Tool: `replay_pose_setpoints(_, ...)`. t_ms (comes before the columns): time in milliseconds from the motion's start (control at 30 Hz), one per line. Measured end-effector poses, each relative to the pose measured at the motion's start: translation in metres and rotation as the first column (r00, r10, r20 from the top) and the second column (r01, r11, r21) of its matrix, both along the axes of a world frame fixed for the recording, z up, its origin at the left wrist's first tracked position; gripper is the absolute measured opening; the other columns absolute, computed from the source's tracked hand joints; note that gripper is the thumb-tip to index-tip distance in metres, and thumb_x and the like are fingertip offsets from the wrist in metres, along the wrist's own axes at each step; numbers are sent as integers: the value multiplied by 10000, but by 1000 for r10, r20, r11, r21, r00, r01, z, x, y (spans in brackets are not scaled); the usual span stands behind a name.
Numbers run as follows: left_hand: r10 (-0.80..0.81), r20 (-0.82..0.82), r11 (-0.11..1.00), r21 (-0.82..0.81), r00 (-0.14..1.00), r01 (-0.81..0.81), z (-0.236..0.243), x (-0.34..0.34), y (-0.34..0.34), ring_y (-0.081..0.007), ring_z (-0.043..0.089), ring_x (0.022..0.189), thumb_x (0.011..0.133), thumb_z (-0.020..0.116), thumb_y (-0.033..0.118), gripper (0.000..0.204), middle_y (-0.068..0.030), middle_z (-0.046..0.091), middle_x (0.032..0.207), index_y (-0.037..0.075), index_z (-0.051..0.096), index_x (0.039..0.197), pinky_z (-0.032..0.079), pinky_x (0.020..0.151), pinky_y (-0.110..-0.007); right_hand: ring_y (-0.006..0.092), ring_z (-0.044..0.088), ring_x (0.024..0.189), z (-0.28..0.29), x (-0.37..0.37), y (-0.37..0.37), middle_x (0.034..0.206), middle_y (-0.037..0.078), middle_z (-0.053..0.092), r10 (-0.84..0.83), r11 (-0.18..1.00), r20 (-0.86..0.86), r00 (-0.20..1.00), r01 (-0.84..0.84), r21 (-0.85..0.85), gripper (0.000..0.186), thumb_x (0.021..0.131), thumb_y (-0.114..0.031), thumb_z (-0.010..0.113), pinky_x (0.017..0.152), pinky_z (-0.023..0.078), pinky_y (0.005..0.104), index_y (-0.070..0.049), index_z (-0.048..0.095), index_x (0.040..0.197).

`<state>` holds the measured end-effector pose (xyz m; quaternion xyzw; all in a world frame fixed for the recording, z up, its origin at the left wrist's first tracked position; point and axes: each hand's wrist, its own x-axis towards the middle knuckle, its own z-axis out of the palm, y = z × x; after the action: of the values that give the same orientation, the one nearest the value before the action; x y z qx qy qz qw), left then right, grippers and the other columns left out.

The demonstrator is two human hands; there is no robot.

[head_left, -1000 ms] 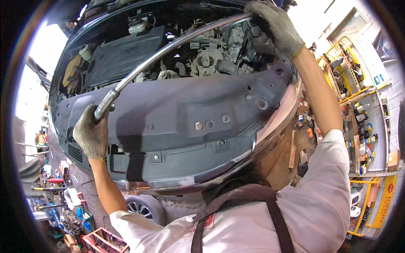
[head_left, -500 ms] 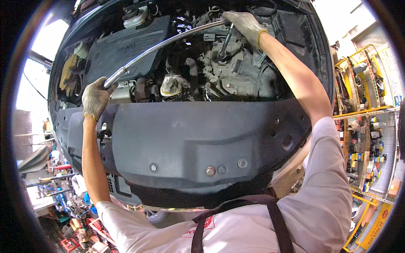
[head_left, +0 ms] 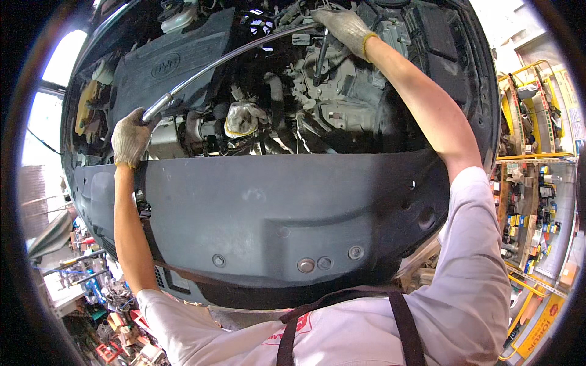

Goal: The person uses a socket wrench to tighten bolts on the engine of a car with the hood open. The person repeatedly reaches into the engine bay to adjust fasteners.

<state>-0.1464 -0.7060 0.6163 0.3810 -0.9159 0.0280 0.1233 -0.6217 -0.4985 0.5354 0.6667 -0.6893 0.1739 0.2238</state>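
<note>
Across the open engine bay lies a long chrome ratchet-type wrench [head_left: 226, 59], which looks curved through the lens. My left hand [head_left: 130, 138], in a knit work glove, is wrapped round its handle end above the bay's front edge. At the far end my gloved right hand [head_left: 347, 33] is closed over the wrench's head. From under that hand a dark extension bar [head_left: 321, 58] runs down to a grey metal housing [head_left: 332, 82]; its lower tip is hard to make out. A crumpled work glove with a yellow edge [head_left: 242, 119] lies among the engine parts between my hands.
A black plastic engine cover [head_left: 174, 66] fills the bay's left side. Nearest me is the car's broad dark front panel [head_left: 244, 207] with round fasteners. Shelves of small boxes [head_left: 531, 226] with yellow rails stand at right; cluttered tools [head_left: 110, 305] lie at lower left.
The view has shifted a little over the car. My left hand and the wrench's handle end sit slightly further left; both hands keep their hold.
</note>
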Motion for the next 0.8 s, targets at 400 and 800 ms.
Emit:
replay_pose_setpoints(400, -118, 109, 946, -288, 987, 145, 46, -50, -23, -344, 651, 723, 895, 695, 353, 267, -129, 668, 774, 98, 664, 969, 474, 624, -433, 419, 637, 1036, 2, -28, -7, 1024, 272, 675, -211, 973, 449, 868, 144, 179, 404, 974, -316, 409, 858, 484, 471, -3, 664, 989)
replay_pose_setpoints(800, 37, 188, 909, -415, 981, 45, 46, -118, -145, -361, 650, 1060, 943, 547, 283, 273, -150, 686, 1127, 202, 663, 1177, 530, 869, -483, 249, 623, 951, 2, 3, -4, 1070, 184, 666, -343, 913, 853, 394, 352, 204, 485, 928, -448, 511, 872, 479, 394, -36, 635, 1153)
